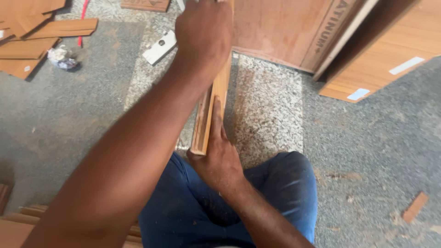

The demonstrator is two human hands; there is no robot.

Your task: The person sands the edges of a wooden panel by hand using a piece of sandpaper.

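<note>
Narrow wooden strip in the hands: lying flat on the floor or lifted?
Lifted. The narrow wooden strip is gripped by the left hand at its far part; the right hand supports its near end over the lap.

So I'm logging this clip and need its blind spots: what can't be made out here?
Head view only:
- Far end of the wooden strip: covered by the left hand and cut by the top edge.
- Left hand's fingers and grip: hidden behind its own back.
- Right hand: palm side hidden against the strip.
- Grey metal plate: partly behind the left hand.
- Crumpled scrap: too small to identify.
</note>
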